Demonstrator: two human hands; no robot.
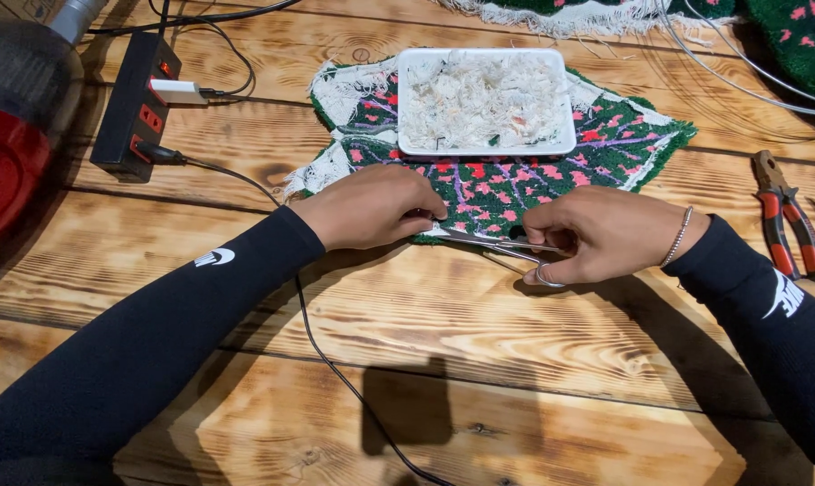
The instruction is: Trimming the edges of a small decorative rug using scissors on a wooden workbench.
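Note:
A green tufted rug piece (506, 184) with pink spots and purple lines lies on the wooden table (479, 351). My left hand (371, 207) pinches its near edge with the fingertips. My right hand (596, 236) holds metal scissors (493, 241), fingers through the loops, blades pointing left along that same near edge toward my left fingers. A white tray (407, 99) full of pale yarn trimmings rests on the far part of the rug piece.
A black power strip (138, 103) with a white plug and cables sits at the far left, beside a red and grey machine (12, 117). Red-handled pliers (785, 225) lie at the right. More green rug pieces (785, 27) lie along the far edge. A black cable (335, 360) crosses the table.

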